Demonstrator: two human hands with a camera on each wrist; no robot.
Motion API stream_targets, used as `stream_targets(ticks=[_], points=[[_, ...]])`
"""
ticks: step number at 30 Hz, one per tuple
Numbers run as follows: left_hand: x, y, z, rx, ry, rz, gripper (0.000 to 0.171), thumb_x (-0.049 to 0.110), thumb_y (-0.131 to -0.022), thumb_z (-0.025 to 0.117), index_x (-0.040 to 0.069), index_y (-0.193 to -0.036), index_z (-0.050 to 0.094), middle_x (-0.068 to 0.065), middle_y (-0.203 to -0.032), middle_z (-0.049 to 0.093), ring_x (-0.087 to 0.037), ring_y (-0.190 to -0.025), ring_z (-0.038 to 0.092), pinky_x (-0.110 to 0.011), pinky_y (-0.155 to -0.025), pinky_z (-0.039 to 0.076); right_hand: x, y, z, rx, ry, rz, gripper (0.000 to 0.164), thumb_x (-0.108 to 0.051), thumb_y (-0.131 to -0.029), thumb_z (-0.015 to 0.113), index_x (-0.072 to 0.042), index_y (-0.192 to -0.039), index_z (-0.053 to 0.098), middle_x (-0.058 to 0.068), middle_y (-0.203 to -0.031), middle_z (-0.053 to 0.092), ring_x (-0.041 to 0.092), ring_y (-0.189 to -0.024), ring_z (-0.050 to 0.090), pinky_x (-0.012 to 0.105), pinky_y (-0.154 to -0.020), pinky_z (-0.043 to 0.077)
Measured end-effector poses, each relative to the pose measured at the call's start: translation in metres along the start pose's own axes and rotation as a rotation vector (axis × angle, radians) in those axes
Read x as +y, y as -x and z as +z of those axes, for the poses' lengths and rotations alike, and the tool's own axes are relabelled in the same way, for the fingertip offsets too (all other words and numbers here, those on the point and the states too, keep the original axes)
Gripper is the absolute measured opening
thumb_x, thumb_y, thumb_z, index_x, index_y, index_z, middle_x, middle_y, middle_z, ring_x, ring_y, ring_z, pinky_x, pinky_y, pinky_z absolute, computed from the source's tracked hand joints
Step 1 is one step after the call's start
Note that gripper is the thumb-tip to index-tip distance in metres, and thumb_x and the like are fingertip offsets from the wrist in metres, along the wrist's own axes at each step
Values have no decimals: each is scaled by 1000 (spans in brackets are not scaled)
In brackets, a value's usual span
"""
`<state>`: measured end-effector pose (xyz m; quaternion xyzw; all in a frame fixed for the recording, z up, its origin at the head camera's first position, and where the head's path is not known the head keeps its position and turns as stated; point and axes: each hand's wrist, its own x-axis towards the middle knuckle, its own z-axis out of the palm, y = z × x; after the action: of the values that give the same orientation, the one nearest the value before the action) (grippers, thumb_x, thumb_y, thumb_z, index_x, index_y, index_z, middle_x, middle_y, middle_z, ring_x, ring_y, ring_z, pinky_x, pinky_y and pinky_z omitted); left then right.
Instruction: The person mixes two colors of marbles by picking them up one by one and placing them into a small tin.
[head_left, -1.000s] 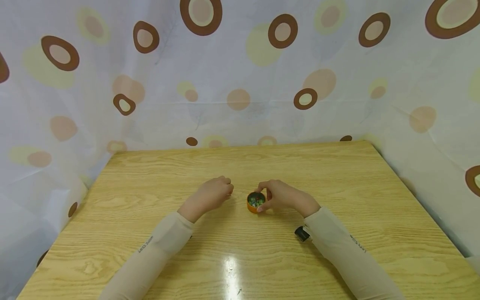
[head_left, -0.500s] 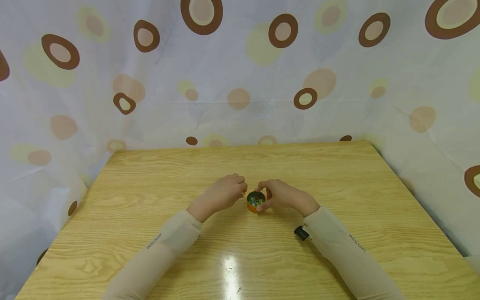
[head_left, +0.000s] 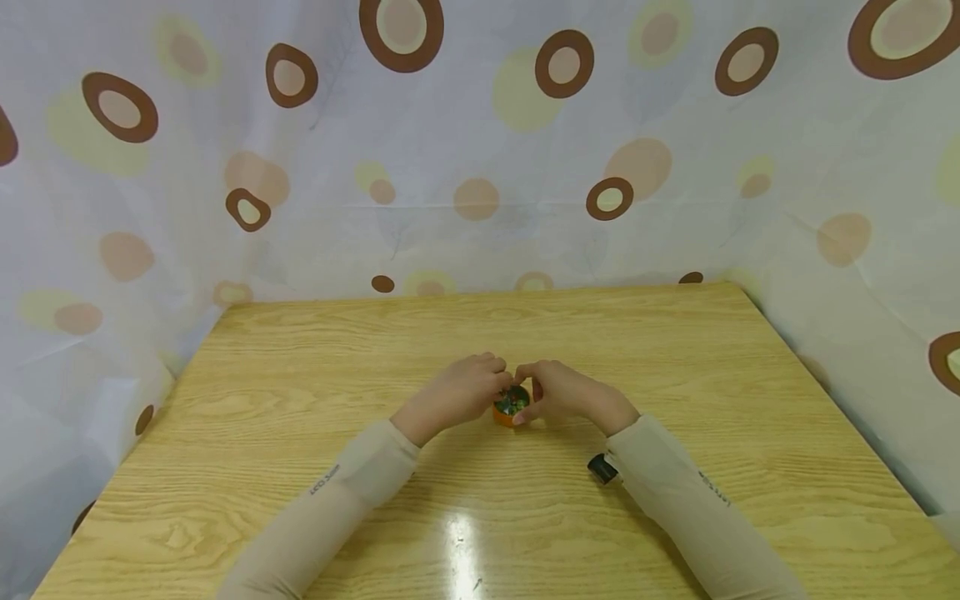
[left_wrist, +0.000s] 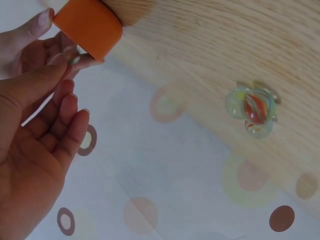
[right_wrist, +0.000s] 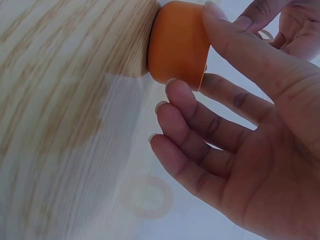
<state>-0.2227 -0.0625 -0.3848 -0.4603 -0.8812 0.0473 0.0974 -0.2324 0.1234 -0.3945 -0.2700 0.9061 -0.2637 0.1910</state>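
A small orange cup (head_left: 507,419) with a dark inside stands on the wooden table, with several glass marbles (head_left: 513,403) in it. My right hand (head_left: 573,392) grips its rim between thumb and forefinger; the other fingers hang loosely beside the cup wall (right_wrist: 178,42) in the right wrist view. At the cup's mouth, my left hand (head_left: 461,392) pinches a small glass marble (left_wrist: 75,56), mostly covered by the fingertips. In the left wrist view, more glass marbles (left_wrist: 254,109), with red and yellow swirls, lie close together on the table; the head view does not show them.
A small black object (head_left: 602,468) is by the right sleeve cuff. The wooden table (head_left: 600,333) meets a white patterned curtain (head_left: 480,150) at its back and sides. A bright reflection lies on the tabletop near the front.
My left hand has moved right, from beside the cup to over its left rim. The right hand and the cup have stayed in place.
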Motion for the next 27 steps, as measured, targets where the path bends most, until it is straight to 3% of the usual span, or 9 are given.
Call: stream_targets(ticks=[12, 21, 27], points=[[-3, 2, -1, 7, 20, -29, 16, 16, -79, 67, 14, -94, 65, 4, -82, 53, -11, -75, 47, -19, -69, 42, 2, 0, 0, 14, 2, -22, 46, -32, -72, 72, -8, -109, 55, 4, -68, 54, 15, -56, 47, 27, -50, 38], [-19, 16, -1, 28, 45, -88, 15, 13, -78, 68, 11, -92, 65, 1, -84, 55, -15, -81, 52, -24, -75, 45, 1, 0, 0, 15, -6, 10, 46, -32, -72, 72, -9, -110, 56, 4, -69, 53, 15, -56, 45, 26, -49, 36], [-25, 25, -4, 8, 81, -133, 14, 11, -78, 67, 10, -91, 66, 0, -84, 56, -16, -80, 52, -25, -73, 46, 1, -1, 0, 11, -14, 26, 48, -31, -72, 72, -10, -112, 55, 4, -69, 53, 16, -57, 45, 26, -50, 37]])
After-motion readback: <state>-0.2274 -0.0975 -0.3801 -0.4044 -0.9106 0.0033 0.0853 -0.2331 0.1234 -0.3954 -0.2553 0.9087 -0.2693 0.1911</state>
